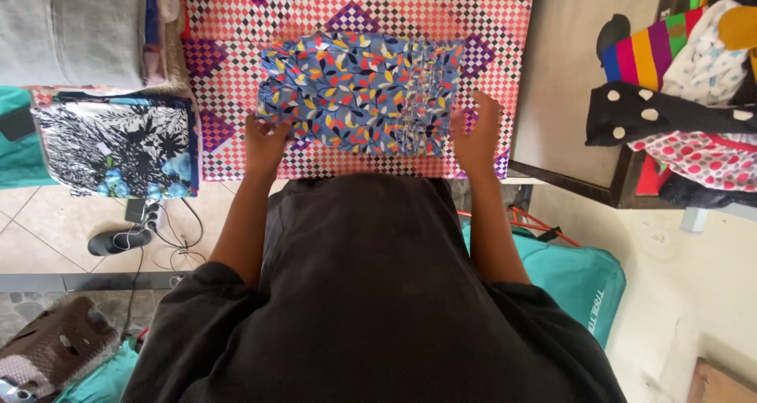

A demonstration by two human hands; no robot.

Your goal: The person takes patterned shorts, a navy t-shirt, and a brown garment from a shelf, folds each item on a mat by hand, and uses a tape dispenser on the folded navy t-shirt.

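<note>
Item, as I see it: folded blue leaf-print fabric garment [360, 92] on red-and-purple checkered cloth-covered table [236, 64]. Left hand [266, 141] pinches its left edge; right hand [477, 135] its right, fingers together.

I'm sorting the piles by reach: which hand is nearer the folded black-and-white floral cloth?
Left. The left hand grips the blue leaf-print garment beside the black-and-white floral cloth; the right hand is at the garment's far edge.

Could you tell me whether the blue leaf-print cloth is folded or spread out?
Folded: the blue leaf-print cloth lies as a compact rectangle, with layered edges at its left.
</note>
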